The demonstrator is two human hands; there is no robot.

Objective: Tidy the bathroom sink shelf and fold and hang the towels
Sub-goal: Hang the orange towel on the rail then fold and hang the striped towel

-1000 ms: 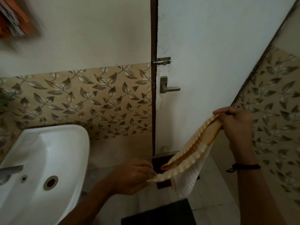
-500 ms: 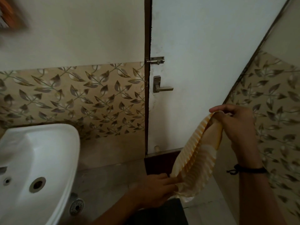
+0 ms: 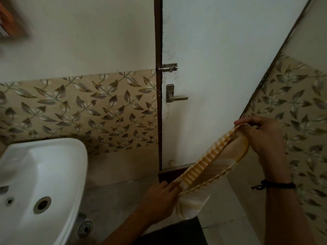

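Observation:
A small cream towel (image 3: 210, 167) with orange stripes is stretched in the air between both hands, in front of the white door. My right hand (image 3: 261, 138) pinches its upper end, raised at the right. My left hand (image 3: 159, 198) grips the lower end, low in the middle. The towel is doubled over, and a loose part hangs down below my left hand.
A white wash basin (image 3: 67, 167) fills the lower left, with a floor drain (image 3: 85, 228) beneath it. The white door (image 3: 221, 59) carries a latch bolt (image 3: 167, 67) and a lever handle (image 3: 174, 96). Leaf-patterned tiles cover the walls. A blurred orange object (image 3: 10, 20) sits at the top left.
The towel hung slack and bunched half a second ago; now it is pulled straighter between the hands. My left hand has shifted rightward over the second. The view has panned slightly.

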